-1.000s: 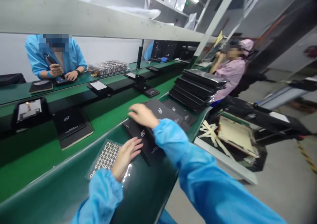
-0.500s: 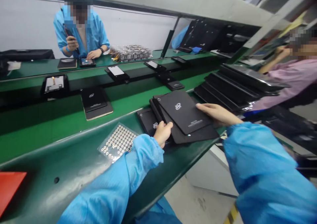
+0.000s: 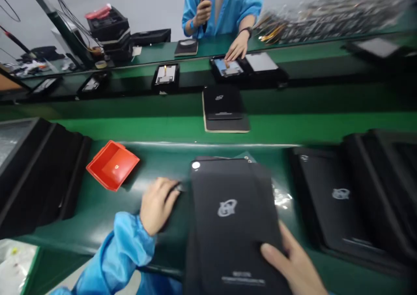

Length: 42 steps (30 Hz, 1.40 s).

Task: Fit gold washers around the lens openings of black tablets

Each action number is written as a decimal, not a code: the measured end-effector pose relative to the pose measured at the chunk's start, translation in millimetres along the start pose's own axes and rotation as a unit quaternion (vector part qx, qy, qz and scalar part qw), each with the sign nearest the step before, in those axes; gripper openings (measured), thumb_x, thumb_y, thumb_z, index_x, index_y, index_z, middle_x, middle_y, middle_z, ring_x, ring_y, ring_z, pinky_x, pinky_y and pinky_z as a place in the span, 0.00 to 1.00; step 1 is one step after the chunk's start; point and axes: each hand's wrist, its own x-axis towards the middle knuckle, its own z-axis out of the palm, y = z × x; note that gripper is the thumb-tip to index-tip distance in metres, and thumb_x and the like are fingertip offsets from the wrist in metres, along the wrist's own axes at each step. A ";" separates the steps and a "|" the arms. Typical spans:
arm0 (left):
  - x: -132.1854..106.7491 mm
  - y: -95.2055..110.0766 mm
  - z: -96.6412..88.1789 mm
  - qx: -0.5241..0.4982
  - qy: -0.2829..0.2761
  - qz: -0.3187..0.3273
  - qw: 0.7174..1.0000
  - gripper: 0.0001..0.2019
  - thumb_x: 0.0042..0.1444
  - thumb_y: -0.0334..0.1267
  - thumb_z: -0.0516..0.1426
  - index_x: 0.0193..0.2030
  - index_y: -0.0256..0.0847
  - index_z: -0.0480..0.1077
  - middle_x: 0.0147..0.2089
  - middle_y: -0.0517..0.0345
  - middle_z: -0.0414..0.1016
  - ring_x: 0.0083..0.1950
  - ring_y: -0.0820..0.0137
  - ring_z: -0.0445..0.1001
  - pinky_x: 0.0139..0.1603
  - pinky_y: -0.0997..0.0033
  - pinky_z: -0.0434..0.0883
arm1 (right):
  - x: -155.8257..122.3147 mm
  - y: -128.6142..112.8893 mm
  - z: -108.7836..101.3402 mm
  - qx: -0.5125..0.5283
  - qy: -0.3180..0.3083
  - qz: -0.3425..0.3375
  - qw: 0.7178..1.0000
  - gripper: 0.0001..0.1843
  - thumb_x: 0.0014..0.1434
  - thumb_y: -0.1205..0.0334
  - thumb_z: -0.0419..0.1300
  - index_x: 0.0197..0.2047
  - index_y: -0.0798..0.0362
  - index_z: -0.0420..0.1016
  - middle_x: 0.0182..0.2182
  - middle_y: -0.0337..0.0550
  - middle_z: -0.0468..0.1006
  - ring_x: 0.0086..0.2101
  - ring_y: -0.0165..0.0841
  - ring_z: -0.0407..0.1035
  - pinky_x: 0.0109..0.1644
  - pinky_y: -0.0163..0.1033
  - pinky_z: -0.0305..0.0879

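Observation:
My right hand [image 3: 293,260] grips a black tablet back cover [image 3: 234,225] by its lower right edge, thumb on top. The cover has a silver logo and a round hole at its upper left corner. Another dark flat layer shows beneath it. My left hand [image 3: 158,206] rests on the green bench mat [image 3: 143,234], its fingers closed around a small dark item [image 3: 176,186] that I cannot make out. Mostly hidden behind the cover lies a clear sheet [image 3: 282,197] with small rings.
At left are a red bin [image 3: 113,167] and a stack of black trays [image 3: 35,177]. More black covers [image 3: 339,199] lie at right. Beyond the bench, a conveyor [image 3: 156,125] carries black trays with tablet parts. A co-worker's hand [image 3: 237,47] touches one part opposite.
The view has swung left. My right hand has brought the cover from the pile to in front of me. My left hand has left the pile and closed on a small dark item.

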 end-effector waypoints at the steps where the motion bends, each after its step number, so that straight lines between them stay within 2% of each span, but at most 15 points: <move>1: -0.8 -21.0 -9.1 0.052 0.028 -0.011 0.998 0.12 0.64 0.41 0.53 0.47 0.41 0.74 0.44 0.51 0.75 0.45 0.64 0.73 0.48 0.66 0.69 | -0.7 1.9 19.0 0.041 -0.035 0.033 0.998 0.36 0.55 0.47 0.65 0.64 0.50 0.65 0.47 0.55 0.79 0.40 0.47 0.78 0.38 0.45 0.78; 4: 3.4 -62.3 -16.8 0.089 0.053 -0.042 0.994 0.10 0.62 0.41 0.55 0.44 0.42 0.74 0.41 0.51 0.75 0.43 0.63 0.73 0.46 0.65 0.68 | -1.0 6.4 52.2 0.100 -0.106 0.094 0.985 0.41 0.55 0.46 0.66 0.67 0.50 0.60 0.53 0.54 0.75 0.47 0.47 0.75 0.47 0.49 0.77; 7: 8.9 -76.6 -15.9 0.067 0.055 -0.040 0.995 0.09 0.63 0.40 0.54 0.41 0.43 0.75 0.40 0.53 0.75 0.43 0.65 0.73 0.46 0.67 0.69 | -0.9 7.2 52.6 -0.011 -0.128 0.039 0.991 0.37 0.59 0.48 0.62 0.67 0.50 0.58 0.57 0.52 0.71 0.52 0.46 0.71 0.51 0.48 0.75; 9: 10.0 -76.9 -20.3 0.031 0.051 -0.038 0.997 0.09 0.63 0.40 0.53 0.41 0.42 0.74 0.40 0.53 0.75 0.42 0.67 0.74 0.44 0.70 0.71 | -0.7 0.2 43.7 -0.162 -0.106 -0.052 0.980 0.34 0.61 0.50 0.60 0.67 0.49 0.60 0.55 0.50 0.74 0.50 0.46 0.73 0.48 0.48 0.76; 11: 8.8 -72.3 -27.6 -0.005 0.039 -0.037 0.999 0.08 0.63 0.39 0.53 0.42 0.41 0.73 0.42 0.54 0.74 0.42 0.70 0.75 0.39 0.74 0.73 | 0.5 -12.9 36.2 -0.305 -0.053 -0.142 0.940 0.28 0.63 0.50 0.58 0.64 0.48 0.64 0.50 0.49 0.76 0.46 0.47 0.75 0.43 0.47 0.77; 13: 6.3 -64.6 -33.7 -0.050 0.022 -0.034 0.998 0.07 0.62 0.37 0.54 0.41 0.41 0.73 0.43 0.53 0.74 0.44 0.70 0.76 0.37 0.76 0.74 | 3.1 -27.7 36.5 -0.375 -0.018 -0.205 0.904 0.23 0.65 0.51 0.55 0.60 0.49 0.68 0.47 0.50 0.77 0.43 0.46 0.75 0.40 0.45 0.75; 17: 2.0 -51.4 -34.5 -0.113 0.007 -0.038 0.993 0.04 0.59 0.35 0.58 0.38 0.41 0.74 0.39 0.55 0.75 0.39 0.72 0.76 0.37 0.75 0.75 | 11.8 -42.4 66.8 -0.340 -0.092 -0.304 0.885 0.17 0.67 0.59 0.54 0.57 0.53 0.70 0.45 0.49 0.77 0.43 0.40 0.74 0.45 0.42 0.72; 21: 0.9 -47.6 -31.3 -0.026 0.003 0.024 0.999 0.03 0.58 0.32 0.60 0.39 0.41 0.74 0.36 0.57 0.77 0.38 0.72 0.75 0.41 0.72 0.73 | 19.7 -34.9 103.5 -0.279 -0.165 -0.376 0.868 0.13 0.65 0.69 0.53 0.50 0.57 0.73 0.41 0.48 0.79 0.38 0.38 0.74 0.42 0.43 0.72; 25: 6.0 -41.4 -33.7 0.088 -0.009 0.103 0.991 0.06 0.58 0.29 0.59 0.42 0.40 0.74 0.38 0.56 0.77 0.39 0.70 0.73 0.42 0.69 0.71 | 24.3 -29.6 109.6 -0.256 -0.191 -0.366 0.874 0.12 0.65 0.71 0.51 0.47 0.57 0.74 0.39 0.48 0.79 0.36 0.36 0.72 0.39 0.43 0.71; 29: 11.2 -36.0 -31.3 0.153 -0.023 0.130 0.979 0.06 0.58 0.29 0.60 0.41 0.40 0.74 0.37 0.55 0.76 0.39 0.68 0.72 0.42 0.67 0.71 | 26.3 -31.5 104.6 -0.244 -0.200 -0.355 0.880 0.11 0.66 0.70 0.51 0.45 0.58 0.74 0.38 0.48 0.78 0.35 0.37 0.71 0.38 0.43 0.69; 32: 4.0 -41.3 -23.8 0.136 0.011 0.119 0.984 0.07 0.56 0.29 0.61 0.41 0.43 0.74 0.39 0.54 0.76 0.50 0.62 0.73 0.51 0.59 0.71 | 27.5 -33.0 104.4 -0.234 -0.211 -0.343 0.885 0.11 0.66 0.70 0.50 0.45 0.58 0.73 0.38 0.48 0.78 0.35 0.36 0.70 0.38 0.43 0.67; 36: -8.3 -51.1 -17.9 0.133 0.011 0.102 0.986 0.12 0.55 0.30 0.61 0.46 0.45 0.74 0.52 0.51 0.76 0.66 0.54 0.63 0.65 0.44 0.60 | 28.9 -33.7 106.5 -0.223 -0.222 -0.326 0.891 0.12 0.67 0.69 0.48 0.43 0.57 0.73 0.37 0.47 0.77 0.34 0.36 0.68 0.37 0.42 0.64; 39: -5.1 -51.3 -18.8 0.109 -0.016 0.111 0.988 0.11 0.56 0.29 0.61 0.45 0.44 0.74 0.49 0.55 0.79 0.59 0.60 0.73 0.67 0.49 0.59 | 28.6 -32.8 108.1 -0.228 -0.226 -0.321 0.891 0.11 0.67 0.69 0.49 0.44 0.58 0.73 0.37 0.46 0.76 0.33 0.35 0.66 0.36 0.42 0.63; 40: -2.5 -50.3 -19.3 0.079 -0.019 0.090 0.993 0.09 0.56 0.28 0.61 0.43 0.44 0.74 0.46 0.57 0.80 0.53 0.64 0.77 0.67 0.52 0.60 | 28.2 -32.4 108.7 -0.231 -0.226 -0.319 0.891 0.11 0.67 0.69 0.50 0.44 0.58 0.73 0.38 0.46 0.75 0.33 0.35 0.65 0.36 0.42 0.62; 42: 1.5 -48.5 -19.4 -0.010 -0.015 0.000 1.000 0.05 0.58 0.29 0.59 0.38 0.43 0.74 0.42 0.59 0.81 0.44 0.69 0.80 0.65 0.57 0.66 | 27.4 -31.9 109.5 -0.237 -0.225 -0.315 0.891 0.11 0.67 0.69 0.50 0.45 0.57 0.72 0.38 0.46 0.75 0.33 0.35 0.64 0.36 0.42 0.61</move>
